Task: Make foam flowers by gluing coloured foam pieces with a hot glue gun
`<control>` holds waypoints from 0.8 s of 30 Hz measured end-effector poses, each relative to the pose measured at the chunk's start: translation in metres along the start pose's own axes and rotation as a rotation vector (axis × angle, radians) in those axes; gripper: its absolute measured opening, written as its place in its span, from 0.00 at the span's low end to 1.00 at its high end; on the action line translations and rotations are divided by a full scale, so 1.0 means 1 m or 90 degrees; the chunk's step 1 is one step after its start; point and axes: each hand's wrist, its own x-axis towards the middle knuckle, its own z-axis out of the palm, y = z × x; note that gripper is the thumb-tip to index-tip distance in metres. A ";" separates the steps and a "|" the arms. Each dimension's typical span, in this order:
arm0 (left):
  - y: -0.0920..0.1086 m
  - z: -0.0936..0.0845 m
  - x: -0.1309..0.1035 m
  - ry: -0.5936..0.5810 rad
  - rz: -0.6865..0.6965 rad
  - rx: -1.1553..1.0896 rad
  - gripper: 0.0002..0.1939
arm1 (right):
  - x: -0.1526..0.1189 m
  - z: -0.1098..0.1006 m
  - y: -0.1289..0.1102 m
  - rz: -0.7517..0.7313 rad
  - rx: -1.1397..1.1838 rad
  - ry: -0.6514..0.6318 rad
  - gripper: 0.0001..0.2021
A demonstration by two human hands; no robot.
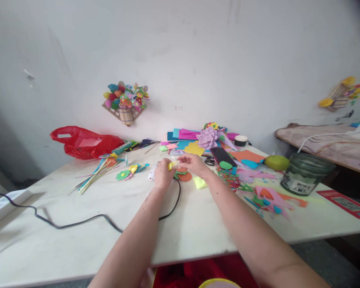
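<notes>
Handwork in the middle of the frame, over a long white tabletop (86, 248)

At the centre of the frame, the person's bare left hand (164, 174) grasps a small bright yellow piece (170, 165) by its fingertips, just above the tabletop. The bare right hand (192, 165) meets it from the other side, thumb and fingers drawn together beside the yellow piece; whether they grip it is too small to tell. A white object (151, 174) shows partly behind the left hand, its shape blurred. Just below the fingers lies a flat round orange cutout (186, 177), and near the right wrist sits a folded-looking neon yellow scrap (199, 183). A thin black cord (176, 202) curves below the hands, passes behind the left forearm and reaches the left edge of the frame.

Left of centre are a row of green, yellow and pink flower cutouts (131, 171) and a loose bundle of thin pale and blue strips (91, 181), with a crumpled red plastic bag (83, 146) above them. Right of centre stands a many-petalled lilac flower (208, 138); farther right, a dark green glass jar (302, 176)
</notes>
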 end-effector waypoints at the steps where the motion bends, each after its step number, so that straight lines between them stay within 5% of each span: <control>1: 0.000 0.000 0.000 -0.001 -0.003 0.009 0.12 | 0.000 0.000 0.001 0.002 0.001 -0.002 0.12; 16: -0.003 0.001 0.000 -0.002 0.024 0.059 0.12 | -0.002 0.007 0.001 0.047 0.032 -0.002 0.11; 24: -0.004 0.002 -0.001 -0.014 0.024 0.084 0.13 | -0.004 0.005 -0.001 0.020 -0.020 -0.068 0.08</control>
